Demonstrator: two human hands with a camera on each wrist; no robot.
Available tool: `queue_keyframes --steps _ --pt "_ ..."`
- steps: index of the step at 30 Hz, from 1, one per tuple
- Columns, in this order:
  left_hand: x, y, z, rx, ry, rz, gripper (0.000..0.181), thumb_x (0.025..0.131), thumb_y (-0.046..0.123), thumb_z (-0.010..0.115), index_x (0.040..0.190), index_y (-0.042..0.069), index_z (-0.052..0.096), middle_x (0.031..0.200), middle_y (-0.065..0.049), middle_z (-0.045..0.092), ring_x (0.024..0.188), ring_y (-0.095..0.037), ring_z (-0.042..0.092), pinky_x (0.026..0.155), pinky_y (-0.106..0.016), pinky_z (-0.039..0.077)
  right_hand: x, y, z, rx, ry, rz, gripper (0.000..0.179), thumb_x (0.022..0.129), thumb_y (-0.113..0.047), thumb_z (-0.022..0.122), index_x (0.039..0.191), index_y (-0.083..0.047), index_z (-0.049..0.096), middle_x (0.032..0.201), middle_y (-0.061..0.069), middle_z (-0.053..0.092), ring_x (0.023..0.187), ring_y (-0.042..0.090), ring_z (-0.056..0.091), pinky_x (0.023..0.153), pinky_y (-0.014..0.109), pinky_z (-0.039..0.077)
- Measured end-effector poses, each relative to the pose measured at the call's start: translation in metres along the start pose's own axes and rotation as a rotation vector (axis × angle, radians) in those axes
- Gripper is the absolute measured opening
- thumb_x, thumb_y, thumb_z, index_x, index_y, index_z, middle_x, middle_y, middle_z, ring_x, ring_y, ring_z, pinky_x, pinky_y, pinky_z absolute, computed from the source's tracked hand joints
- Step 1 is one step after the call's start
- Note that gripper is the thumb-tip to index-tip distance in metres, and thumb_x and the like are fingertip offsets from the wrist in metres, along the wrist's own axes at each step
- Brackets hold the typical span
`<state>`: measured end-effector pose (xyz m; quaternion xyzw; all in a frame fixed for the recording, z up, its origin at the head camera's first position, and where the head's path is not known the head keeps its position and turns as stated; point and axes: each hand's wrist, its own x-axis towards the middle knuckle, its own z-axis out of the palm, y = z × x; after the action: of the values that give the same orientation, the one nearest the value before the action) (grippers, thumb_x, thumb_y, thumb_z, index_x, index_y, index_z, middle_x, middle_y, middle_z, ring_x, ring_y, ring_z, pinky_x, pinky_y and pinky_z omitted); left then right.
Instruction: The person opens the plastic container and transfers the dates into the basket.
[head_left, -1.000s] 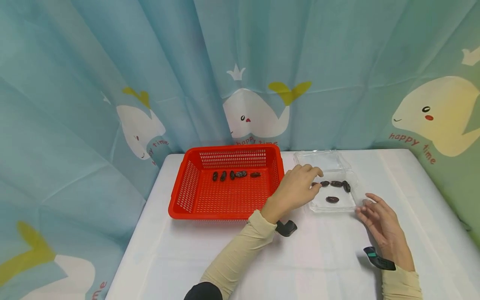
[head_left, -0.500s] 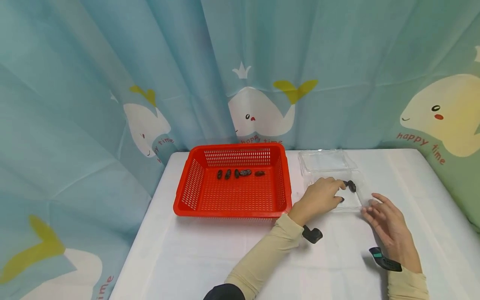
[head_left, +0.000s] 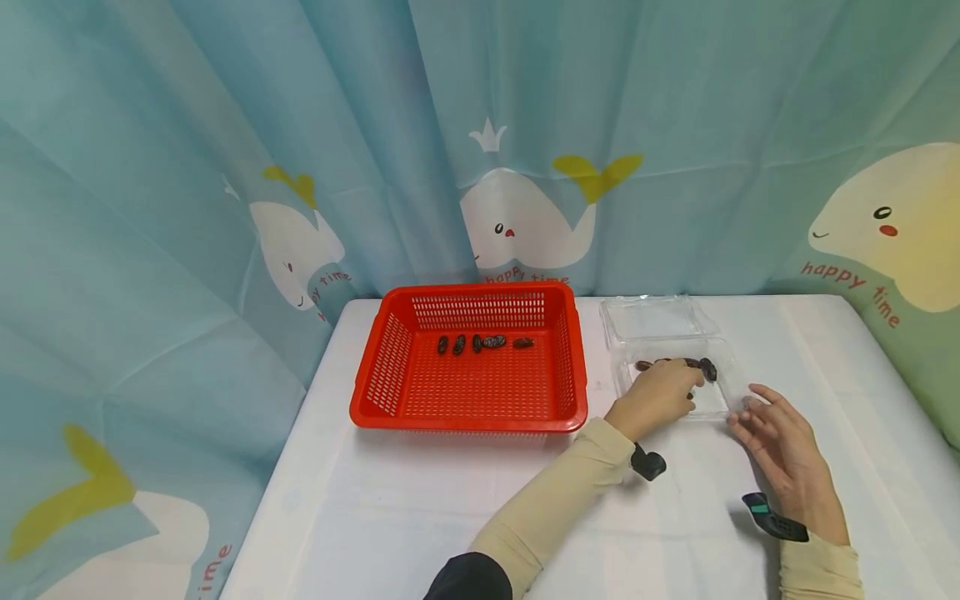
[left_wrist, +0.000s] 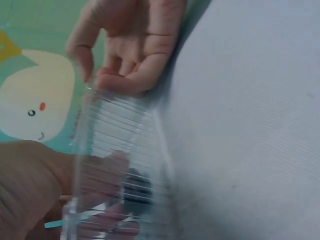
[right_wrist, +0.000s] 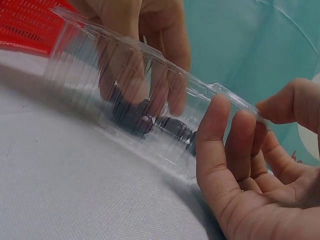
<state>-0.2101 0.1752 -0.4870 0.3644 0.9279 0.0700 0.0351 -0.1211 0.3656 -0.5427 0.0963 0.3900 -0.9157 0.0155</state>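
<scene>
A clear plastic clamshell box [head_left: 714, 407] lies on the right of the white table, its lid [head_left: 651, 318] folded back. Several dark, wrinkled dates [head_left: 708, 370] rest inside it. My left hand [head_left: 658, 393] reaches into the box with fingers pointing down. Seen through the wall in the right wrist view, its fingers pinch a date [right_wrist: 131, 117] low in the box; they partly cover it. My right hand [head_left: 789, 458] is at the near right corner, its thumb and a finger pinching the box rim, as the right wrist view shows.
A red perforated basket [head_left: 468, 418] stands left of the box, with several dates [head_left: 495, 342] in a row on its floor. Behind the table [head_left: 420, 508] hangs a blue whale-print curtain [head_left: 660, 83].
My left hand has moved right and down from the box's left side to the dates inside. The right hand stays at the box corner. The head view has shifted slightly.
</scene>
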Motion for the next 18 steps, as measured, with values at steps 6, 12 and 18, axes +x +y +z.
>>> queue_keyframes --steps 6,12,18 --pt "0.004 -0.003 0.006 -0.003 0.048 0.027 0.020 0.095 0.020 0.073 0.113 0.027 0.078 0.108 0.016 0.076 0.103 0.001 0.068 0.087 -0.012 0.049 0.002 0.000 0.001 -0.006 0.012 -0.010 0.033 0.107 0.000 0.046 0.125 -0.015 0.069 0.097 0.002 0.066 0.086 0.014 0.068 0.080 0.030 0.063" --pt "0.010 -0.002 0.009 -0.001 0.061 0.034 0.015 0.096 0.017 0.071 0.084 0.024 0.075 0.082 0.015 0.071 0.078 0.000 0.061 0.073 -0.014 0.047 0.001 0.001 0.001 0.016 0.006 -0.021 0.033 0.107 0.001 0.046 0.125 -0.013 0.070 0.097 0.003 0.066 0.086 0.014 0.068 0.080 0.030 0.063" --pt "0.014 0.000 0.011 0.014 0.035 0.010 0.013 0.092 0.015 0.073 0.085 0.026 0.077 0.085 0.016 0.074 0.079 0.000 0.065 0.077 -0.015 0.048 0.002 0.001 0.000 0.014 0.009 -0.016 0.033 0.107 0.001 0.047 0.125 -0.013 0.069 0.098 0.002 0.066 0.086 0.014 0.067 0.080 0.031 0.063"
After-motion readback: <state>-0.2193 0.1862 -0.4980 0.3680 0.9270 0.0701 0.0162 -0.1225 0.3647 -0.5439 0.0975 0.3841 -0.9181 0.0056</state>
